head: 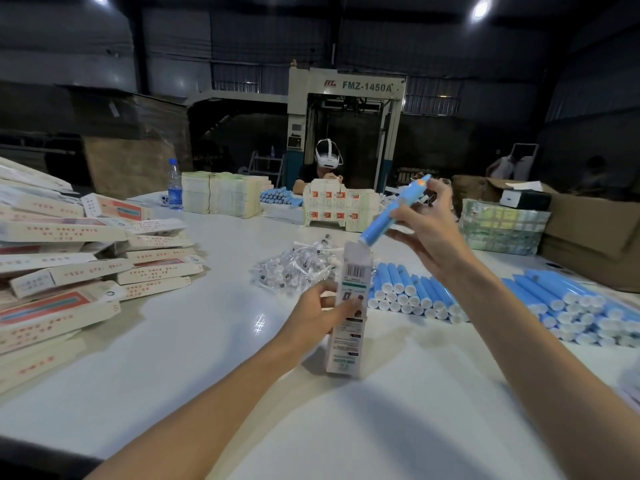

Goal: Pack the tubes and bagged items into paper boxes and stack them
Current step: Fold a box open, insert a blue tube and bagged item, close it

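Your left hand (320,313) grips a paper box (349,311) standing upright on the white table (207,358), fingers curled round its middle, top flap open. Your right hand (427,233) pinches a blue tube (388,216) tilted above the box, its white cap end just at the open mouth and its other end pointing up and away from you. Just behind the box lies a heap of small clear bags (298,268). To the right, blue tubes lie stacked in rows (412,292), caps toward you, with a second stack (568,306) farther right. On your left, filled boxes (69,268) are piled loosely. Across the table another person (327,164) in a headset sits behind flat box blanks (339,206), and a water bottle (175,185) stands near more blanks (221,192).
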Available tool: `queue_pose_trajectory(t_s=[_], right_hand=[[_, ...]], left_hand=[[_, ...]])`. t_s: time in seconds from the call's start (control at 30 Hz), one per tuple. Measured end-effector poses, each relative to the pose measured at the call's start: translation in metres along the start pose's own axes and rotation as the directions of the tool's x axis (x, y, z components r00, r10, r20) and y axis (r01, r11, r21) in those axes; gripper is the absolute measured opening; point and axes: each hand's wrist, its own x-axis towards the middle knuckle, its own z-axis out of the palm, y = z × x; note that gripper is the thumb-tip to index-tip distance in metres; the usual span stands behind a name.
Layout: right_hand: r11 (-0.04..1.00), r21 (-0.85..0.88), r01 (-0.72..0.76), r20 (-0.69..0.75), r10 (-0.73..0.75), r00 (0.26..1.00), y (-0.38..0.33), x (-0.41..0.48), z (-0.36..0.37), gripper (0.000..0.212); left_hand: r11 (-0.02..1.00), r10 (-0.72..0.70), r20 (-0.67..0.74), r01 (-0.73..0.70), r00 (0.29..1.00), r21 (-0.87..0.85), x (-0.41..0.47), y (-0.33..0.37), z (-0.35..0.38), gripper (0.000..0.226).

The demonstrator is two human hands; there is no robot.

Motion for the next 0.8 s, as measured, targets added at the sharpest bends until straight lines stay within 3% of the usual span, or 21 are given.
queue_pose_trajectory(t_s=[0.13, 0.33, 0.43, 0.57, 0.67, 0.73, 0.8], right_hand=[[0.954, -0.286, 0.092, 0.04, -0.084, 0.996, 0.011, -0.004, 0.023, 0.086], [0.833, -0.551, 0.058, 0.039, -0.044, 0.998, 0.023, 0.006, 0.025, 0.069], [0.789, -0.614, 0.013, 0.08, 0.046, 0.996, 0.026, 0.009, 0.024, 0.054], [0.719, -0.695, 0.008, 0.145, 0.129, 0.981, 0.042, 0.003, 0.028, 0.05], [0.752, -0.659, -0.025, 0.159, 0.171, 0.972, 0.064, -0.002, 0.028, 0.039], [0.783, -0.62, -0.043, 0.096, 0.13, 0.987, 0.083, -0.003, 0.025, 0.04], [0.811, -0.58, -0.072, -0.065, 0.042, 0.997, 0.102, 0.0, 0.016, 0.035]], left_hand=[[1.0, 0.019, -0.025, -0.019, 1.0, 0.007, 0.001, -0.001, -0.002, 0.054], [0.999, 0.041, -0.017, -0.04, 0.999, 0.005, 0.002, -0.003, -0.008, 0.051], [0.998, 0.064, -0.01, -0.064, 0.998, 0.015, 0.003, -0.003, -0.006, 0.05], [0.997, 0.079, -0.032, -0.078, 0.996, 0.026, 0.004, -0.01, -0.007, 0.046], [0.996, 0.083, -0.079, -0.084, 0.993, -0.006, 0.004, -0.014, -0.009, 0.042], [0.997, 0.075, -0.177, -0.078, 0.981, -0.009, 0.006, -0.018, -0.013, 0.036], [0.998, 0.048, -0.28, -0.055, 0.959, -0.017, 0.009, -0.021, -0.02, 0.034]])
